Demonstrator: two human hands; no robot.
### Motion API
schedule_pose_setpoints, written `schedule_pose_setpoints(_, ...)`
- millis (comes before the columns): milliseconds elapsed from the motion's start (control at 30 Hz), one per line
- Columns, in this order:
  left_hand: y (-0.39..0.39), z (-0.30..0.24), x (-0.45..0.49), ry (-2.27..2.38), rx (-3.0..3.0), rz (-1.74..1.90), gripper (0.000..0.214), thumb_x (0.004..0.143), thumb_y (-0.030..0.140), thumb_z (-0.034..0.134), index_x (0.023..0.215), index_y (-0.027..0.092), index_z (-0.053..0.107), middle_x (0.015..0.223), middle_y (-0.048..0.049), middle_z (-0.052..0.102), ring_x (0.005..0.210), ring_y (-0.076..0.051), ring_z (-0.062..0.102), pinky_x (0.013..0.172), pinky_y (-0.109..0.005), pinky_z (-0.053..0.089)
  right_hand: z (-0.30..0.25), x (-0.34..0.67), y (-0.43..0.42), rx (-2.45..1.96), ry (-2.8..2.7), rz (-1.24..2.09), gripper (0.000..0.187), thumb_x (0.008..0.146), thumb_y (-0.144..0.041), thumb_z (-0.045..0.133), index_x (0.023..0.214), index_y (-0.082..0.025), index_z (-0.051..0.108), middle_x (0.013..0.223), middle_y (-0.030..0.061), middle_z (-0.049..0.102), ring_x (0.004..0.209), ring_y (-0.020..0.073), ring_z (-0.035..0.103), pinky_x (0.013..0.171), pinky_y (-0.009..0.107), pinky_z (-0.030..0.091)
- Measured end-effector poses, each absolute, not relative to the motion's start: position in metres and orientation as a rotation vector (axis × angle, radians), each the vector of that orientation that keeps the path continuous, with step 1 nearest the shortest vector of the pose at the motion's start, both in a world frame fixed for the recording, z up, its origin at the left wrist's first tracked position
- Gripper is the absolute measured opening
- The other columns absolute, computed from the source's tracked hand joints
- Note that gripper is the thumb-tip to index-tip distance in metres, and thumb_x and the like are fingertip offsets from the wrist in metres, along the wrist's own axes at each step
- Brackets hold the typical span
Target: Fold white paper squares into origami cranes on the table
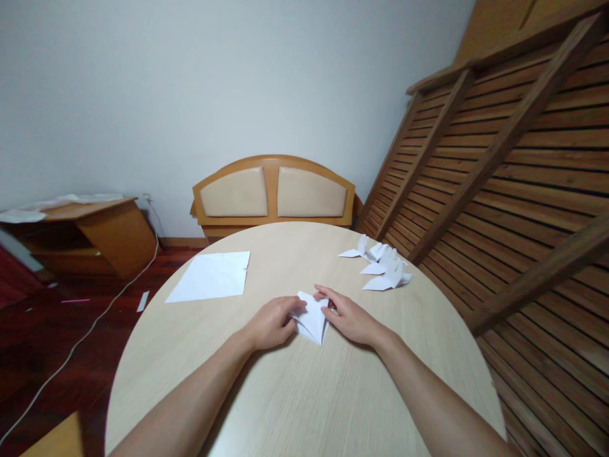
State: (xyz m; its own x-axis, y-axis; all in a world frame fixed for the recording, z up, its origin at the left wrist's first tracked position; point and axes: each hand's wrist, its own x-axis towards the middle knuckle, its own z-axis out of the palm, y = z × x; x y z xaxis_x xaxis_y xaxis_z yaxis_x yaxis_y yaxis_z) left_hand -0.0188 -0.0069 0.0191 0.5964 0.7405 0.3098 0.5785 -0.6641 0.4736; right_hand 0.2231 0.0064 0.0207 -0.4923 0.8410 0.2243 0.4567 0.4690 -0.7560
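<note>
A folded piece of white paper [314, 320] lies on the round table between my hands, one narrow point facing me and creased flaps on top. My left hand [276, 322] grips its left edge, with fingers curled over the paper and the thumb at its side. On the right edge, my right hand [346, 315] pinches the paper between thumb and fingers near the upper corner. Parts of the upper flaps are hidden under my fingertips.
Several folded white paper birds [387, 270] stand at the table's back right. Flat white paper sheets [209, 277] lie at the left of the pale round table [304, 400]. Behind are a headboard [272, 190], a slatted wooden frame [514, 165] and a low cabinet [111, 238].
</note>
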Motion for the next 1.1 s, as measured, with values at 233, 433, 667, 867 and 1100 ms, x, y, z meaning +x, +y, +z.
schedule_pose_setpoints(233,-0.007,0.024,-0.017,1.103,2.586,0.655,0.029,0.092,0.020,0.050,0.110,0.025,0.072,0.124,-0.0029,0.070,0.118,-0.020,0.061,0.105,-0.035,0.045,0.020,0.223,0.006,-1.071,-2.106,0.859,0.053,0.093,-0.028,0.055,0.144,-0.022,0.044,0.130,0.0098,0.062,0.099,0.0190,0.062,0.095,0.039,0.049)
schedule_pose_setpoints(433,-0.008,0.027,-0.017,1.306,2.512,0.682,0.029,0.094,0.023,0.049,0.111,0.024,0.071,0.115,-0.0033,0.073,0.106,-0.021,0.067,0.095,-0.032,0.050,0.026,0.224,0.006,-1.065,-2.121,0.787,0.037,0.097,-0.027,0.049,0.132,-0.021,0.058,0.130,0.0108,0.062,0.119,0.0222,0.058,0.105,0.042,0.043)
schedule_pose_setpoints(667,-0.007,0.028,-0.017,1.552,2.388,0.772,0.028,0.095,0.027,0.047,0.107,0.024,0.072,0.098,-0.0048,0.077,0.083,-0.020,0.071,0.073,-0.028,0.048,0.030,0.225,0.007,-1.042,-2.123,0.738,0.033,0.094,-0.019,0.050,0.124,-0.022,0.063,0.126,0.0087,0.063,0.118,0.0214,0.058,0.104,0.039,0.044)
schedule_pose_setpoints(867,-0.008,0.028,-0.016,1.584,2.306,0.833,0.027,0.095,0.028,0.046,0.104,0.023,0.071,0.091,-0.0039,0.077,0.077,-0.018,0.070,0.067,-0.025,0.045,0.028,0.220,0.006,-1.074,-2.116,0.679,0.029,0.091,-0.018,0.054,0.117,-0.022,0.068,0.117,0.0080,0.068,0.107,0.0212,0.063,0.094,0.036,0.049)
schedule_pose_setpoints(1100,-0.012,0.033,-0.013,1.499,2.343,0.823,0.023,0.090,0.030,0.055,0.106,0.024,0.070,0.096,-0.0014,0.076,0.083,-0.018,0.070,0.074,-0.026,0.045,0.027,0.218,0.007,-1.066,-2.200,0.550,0.031,0.086,-0.009,0.057,0.110,-0.022,0.072,0.108,0.0068,0.071,0.104,0.0215,0.062,0.094,0.036,0.045)
